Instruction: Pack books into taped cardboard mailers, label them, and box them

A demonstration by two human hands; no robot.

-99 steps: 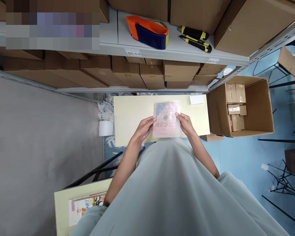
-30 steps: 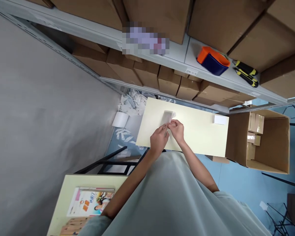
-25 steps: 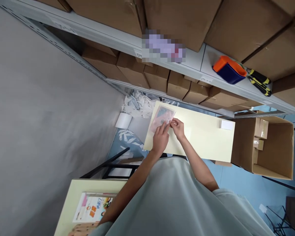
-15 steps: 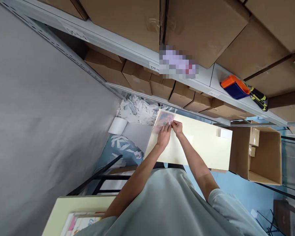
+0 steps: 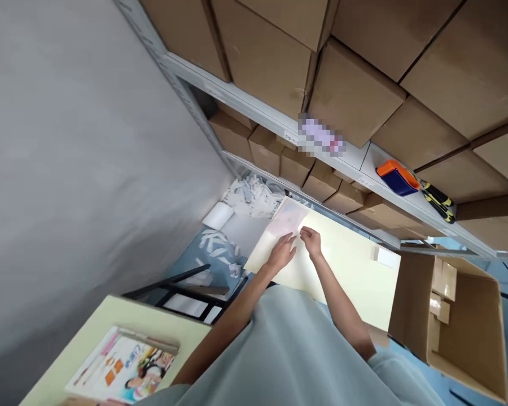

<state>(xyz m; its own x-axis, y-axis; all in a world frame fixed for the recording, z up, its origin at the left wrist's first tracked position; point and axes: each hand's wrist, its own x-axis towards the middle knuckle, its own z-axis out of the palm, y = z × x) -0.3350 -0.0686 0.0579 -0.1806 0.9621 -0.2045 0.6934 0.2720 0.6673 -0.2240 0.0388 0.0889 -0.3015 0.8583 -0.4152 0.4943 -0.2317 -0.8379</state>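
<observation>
A flat, translucent pinkish sheet or pouch (image 5: 288, 217) lies at the far left corner of the cream tabletop (image 5: 347, 270). My left hand (image 5: 281, 252) hovers just on the near side of it, fingers spread and nothing seen in them. Close by on the right, my right hand (image 5: 311, 242) has its fingers drawn together in a pinch. Whatever may be between those fingertips is too small to make out. A small white stack (image 5: 387, 257) sits near the table's right end.
Shelves of cardboard boxes (image 5: 262, 62) rise ahead. An orange and blue holder (image 5: 398, 177) and yellow-black cutters (image 5: 437, 202) rest on one ledge. White paper scraps (image 5: 254, 194) heap behind the table. An open carton (image 5: 469, 316) stands right; printed packs (image 5: 125, 366) lie on a left table.
Both hands have drawn back from the pinkish sheet toward my body. My left fingers have come off it and spread. The sheet looks paler, and my view has shifted.
</observation>
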